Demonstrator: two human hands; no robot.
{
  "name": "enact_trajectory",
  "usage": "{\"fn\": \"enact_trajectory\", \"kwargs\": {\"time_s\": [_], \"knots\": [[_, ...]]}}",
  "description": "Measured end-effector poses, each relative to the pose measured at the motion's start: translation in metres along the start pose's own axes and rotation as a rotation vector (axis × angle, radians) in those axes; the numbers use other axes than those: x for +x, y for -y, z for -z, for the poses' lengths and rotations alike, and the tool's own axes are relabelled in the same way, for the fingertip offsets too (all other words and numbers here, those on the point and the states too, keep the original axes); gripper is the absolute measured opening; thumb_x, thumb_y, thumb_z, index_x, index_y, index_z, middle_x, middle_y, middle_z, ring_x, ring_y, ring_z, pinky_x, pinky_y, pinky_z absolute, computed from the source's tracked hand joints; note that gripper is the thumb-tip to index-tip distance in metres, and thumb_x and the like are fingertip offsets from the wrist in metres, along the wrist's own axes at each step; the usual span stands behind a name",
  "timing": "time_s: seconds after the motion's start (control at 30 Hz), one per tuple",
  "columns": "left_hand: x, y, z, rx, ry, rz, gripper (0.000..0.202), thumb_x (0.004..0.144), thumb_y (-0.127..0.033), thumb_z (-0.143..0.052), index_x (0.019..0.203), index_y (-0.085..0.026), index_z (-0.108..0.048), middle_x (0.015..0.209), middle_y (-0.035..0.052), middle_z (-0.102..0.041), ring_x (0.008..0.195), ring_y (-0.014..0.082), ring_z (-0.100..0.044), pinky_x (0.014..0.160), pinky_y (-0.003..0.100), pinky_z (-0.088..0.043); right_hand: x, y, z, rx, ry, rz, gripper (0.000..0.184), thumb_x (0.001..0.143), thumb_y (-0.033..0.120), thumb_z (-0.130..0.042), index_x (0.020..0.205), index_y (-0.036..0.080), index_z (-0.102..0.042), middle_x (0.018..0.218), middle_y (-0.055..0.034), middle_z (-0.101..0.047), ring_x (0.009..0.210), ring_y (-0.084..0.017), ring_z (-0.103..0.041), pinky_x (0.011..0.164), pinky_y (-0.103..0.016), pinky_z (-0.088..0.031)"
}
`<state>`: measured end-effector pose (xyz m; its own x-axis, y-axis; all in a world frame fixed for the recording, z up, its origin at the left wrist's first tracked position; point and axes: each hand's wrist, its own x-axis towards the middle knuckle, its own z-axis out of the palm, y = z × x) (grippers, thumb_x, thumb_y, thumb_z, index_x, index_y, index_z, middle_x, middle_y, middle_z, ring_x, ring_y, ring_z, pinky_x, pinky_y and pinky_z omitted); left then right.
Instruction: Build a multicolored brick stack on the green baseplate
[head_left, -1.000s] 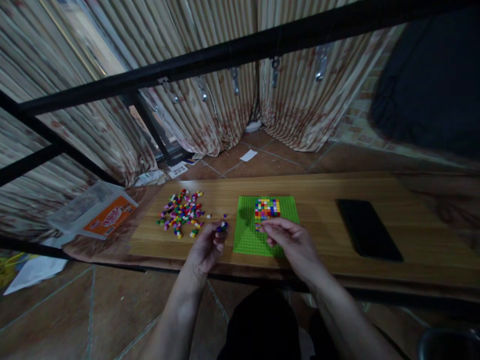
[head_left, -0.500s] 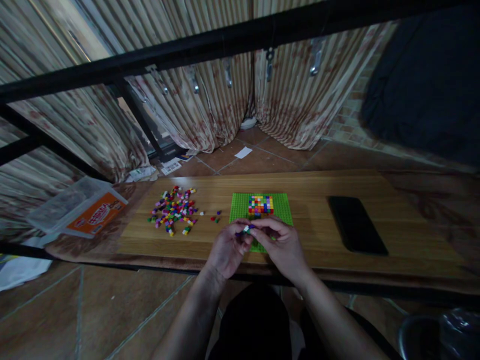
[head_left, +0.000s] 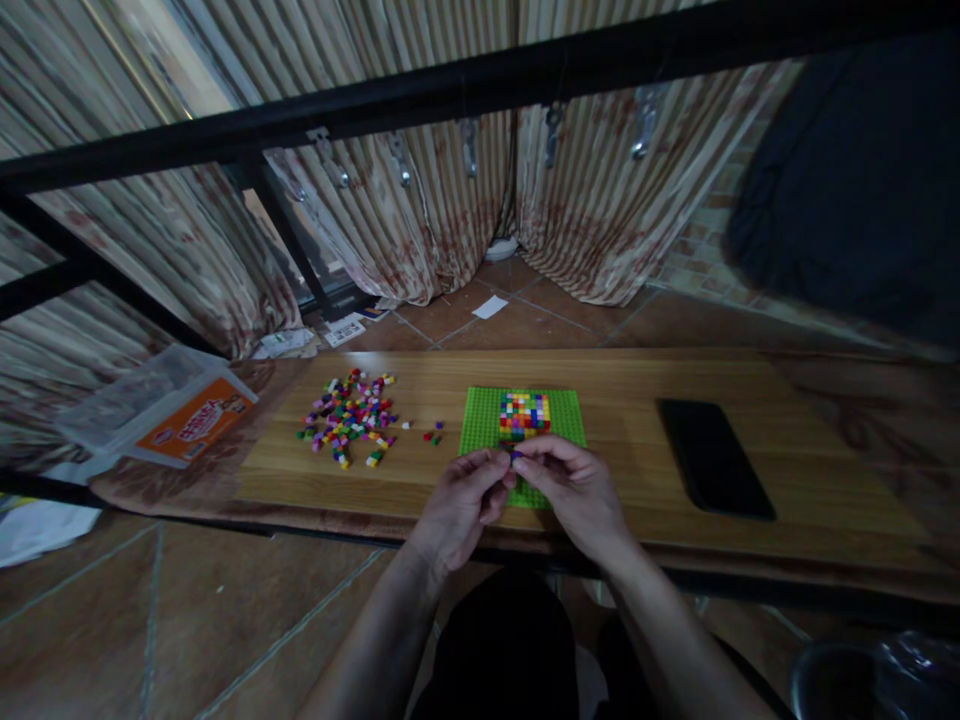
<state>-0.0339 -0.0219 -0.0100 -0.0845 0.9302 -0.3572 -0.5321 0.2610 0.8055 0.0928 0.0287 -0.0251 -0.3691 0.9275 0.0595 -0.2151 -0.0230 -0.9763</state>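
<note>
My left hand (head_left: 459, 502) and my right hand (head_left: 576, 490) meet fingertip to fingertip over the near half of a green baseplate (head_left: 480, 422). Both hands are closed in a pinch around tiny bricks (head_left: 514, 456); their colours are hard to make out. A square patch of multicoloured bricks (head_left: 524, 414) is fixed on the far middle of the plate, just beyond my fingers. A loose pile of small coloured bricks (head_left: 349, 417) lies on the wooden board (head_left: 637, 440) to the left, with a few strays (head_left: 431, 435) between pile and plate.
A black phone (head_left: 711, 457) lies flat on the board to the right. A clear plastic box with an orange label (head_left: 161, 415) sits off the board's left end. Black metal bars (head_left: 480, 85) cross overhead, with striped curtains behind and tiled floor below.
My left hand came from beside the plate's left edge to meet my right hand over the plate. Over the last half second both hands stayed pinched together, barely shifting.
</note>
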Motion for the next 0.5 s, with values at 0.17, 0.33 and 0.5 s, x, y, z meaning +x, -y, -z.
{"fn": "enact_trajectory", "kwargs": {"time_s": [0.17, 0.33, 0.5], "knots": [[-0.001, 0.000, 0.002, -0.065, 0.054, 0.091, 0.030, 0.062, -0.030, -0.081, 0.071, -0.012, -0.059, 0.060, -0.0031, -0.051, 0.041, -0.0010, -0.025, 0.038, 0.015, -0.009, -0.004, -0.002, 0.007, 0.007, 0.045, -0.041, 0.013, 0.070, 0.034, -0.076, 0.078, 0.024, -0.073, 0.068, 0.0015, -0.069, 0.061, -0.012, -0.060, 0.063, -0.027, -0.049], [0.000, 0.004, 0.002, -0.100, 0.109, 0.163, 0.029, 0.063, -0.028, -0.080, 0.071, -0.012, -0.057, 0.060, -0.0034, -0.050, 0.041, -0.0018, -0.021, 0.038, 0.015, -0.009, -0.005, 0.000, 0.011, 0.099, -0.002, -0.111, 0.014, 0.067, 0.035, -0.078, 0.075, 0.024, -0.074, 0.060, 0.0022, -0.064, 0.055, -0.011, -0.053, 0.057, -0.026, -0.044], [0.004, 0.012, 0.015, -0.097, -0.001, 0.126, 0.034, 0.060, -0.031, -0.082, 0.070, -0.013, -0.055, 0.063, -0.0026, -0.053, 0.041, -0.0014, -0.027, 0.037, 0.014, -0.012, 0.005, 0.001, 0.030, 0.066, -0.285, -0.039, 0.015, 0.063, 0.033, -0.080, 0.075, 0.025, -0.074, 0.058, 0.0028, -0.062, 0.053, -0.011, -0.052, 0.054, -0.027, -0.043]]}}
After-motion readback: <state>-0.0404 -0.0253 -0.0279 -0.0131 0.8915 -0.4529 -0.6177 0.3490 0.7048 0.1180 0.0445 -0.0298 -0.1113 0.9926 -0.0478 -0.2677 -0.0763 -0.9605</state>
